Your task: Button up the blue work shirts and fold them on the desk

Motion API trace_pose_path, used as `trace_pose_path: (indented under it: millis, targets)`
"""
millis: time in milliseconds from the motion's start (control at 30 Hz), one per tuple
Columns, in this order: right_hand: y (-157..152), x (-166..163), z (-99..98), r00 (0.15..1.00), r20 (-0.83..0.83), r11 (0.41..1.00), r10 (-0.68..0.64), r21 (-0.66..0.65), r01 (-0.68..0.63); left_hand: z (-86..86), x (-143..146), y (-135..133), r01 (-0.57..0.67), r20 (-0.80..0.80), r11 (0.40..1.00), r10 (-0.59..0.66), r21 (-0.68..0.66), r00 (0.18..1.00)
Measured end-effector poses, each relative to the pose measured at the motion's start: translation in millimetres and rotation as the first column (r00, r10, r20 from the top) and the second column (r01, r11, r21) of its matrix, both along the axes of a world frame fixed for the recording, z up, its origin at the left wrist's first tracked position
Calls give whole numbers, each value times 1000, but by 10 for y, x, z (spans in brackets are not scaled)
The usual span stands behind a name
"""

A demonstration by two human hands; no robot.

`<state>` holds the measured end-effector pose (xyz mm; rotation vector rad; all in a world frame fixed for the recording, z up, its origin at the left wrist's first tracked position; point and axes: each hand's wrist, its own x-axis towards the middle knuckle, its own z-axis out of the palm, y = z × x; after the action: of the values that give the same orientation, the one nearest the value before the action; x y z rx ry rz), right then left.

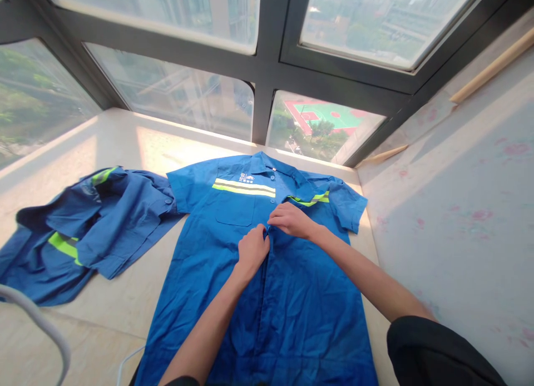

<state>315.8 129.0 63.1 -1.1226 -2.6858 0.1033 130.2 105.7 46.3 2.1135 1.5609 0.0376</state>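
Observation:
A blue short-sleeved work shirt (233,252) lies spread out, collar toward the window, with yellow and silver reflective bands across its chest. My left hand (253,247) pinches the front edge of the shirt near mid-chest. Close beside it, my right hand (290,220) grips the opposite front edge, fingers pressed together. Both hands meet at the front opening; whether a button sits between the fingertips is hidden. Above them the upper front gapes a little, with buttons showing along the left edge. Below the hands the two front edges lie side by side.
A second blue garment (120,224) with yellow-green strips lies crumpled at the left on the pale sill (112,302). A grey curved tube (45,325) and a thin white cord (125,361) are at lower left. Framed windows (267,69) stand behind; a flowered wall (459,208) borders the right.

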Motion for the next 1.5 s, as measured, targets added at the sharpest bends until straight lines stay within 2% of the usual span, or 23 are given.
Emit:
trace_pose_path:
  millis: [100,200,367,500,600,700,767,1000,1100,1233,1333,1433,1500]
  targets:
    - [-61,-101,27,991,44,990,130,-54,-128,14,52,48,11,19,1000,-11,25,1000]
    - [-133,-127,36,987,107,988,124,-100,-113,-23,82,99,35,18,999,-36,32,999]
    - [-245,-15,14,951,298,985,-84,-123,125,-119,69,128,18,85,999,-22,47,996]
    - [-310,-8,-10,853,456,922,-254,-153,357,-126,62,103,-13,110,998,7,54,994]
    - [-297,-90,7,877,384,927,-287,-120,356,-100,73,91,-16,109,999,11,43,994]
    - [-223,-172,22,953,232,979,-197,-1,203,-74,89,99,-21,95,1000,19,20,995]
    - [-161,-189,6,971,187,989,-147,51,140,-65,98,113,-36,108,999,35,3,993]
    - [-127,-16,-159,970,203,991,-135,32,131,-79,85,209,-58,319,992,92,-115,943]
    - [-179,50,-217,981,152,992,-122,57,115,-83,73,255,-47,307,994,74,-95,949]
    - [-219,68,-294,985,95,988,-142,68,136,-65,83,262,65,195,997,-56,-37,979]
    - [-223,56,-335,985,65,982,-162,107,155,-48,104,252,79,134,997,-78,-2,988]
    - [-223,55,-353,989,32,978,-146,157,139,-59,114,267,45,180,999,-45,0,983]
    - [-230,68,-363,992,0,972,-126,198,123,-92,105,294,15,286,999,-6,-30,958]
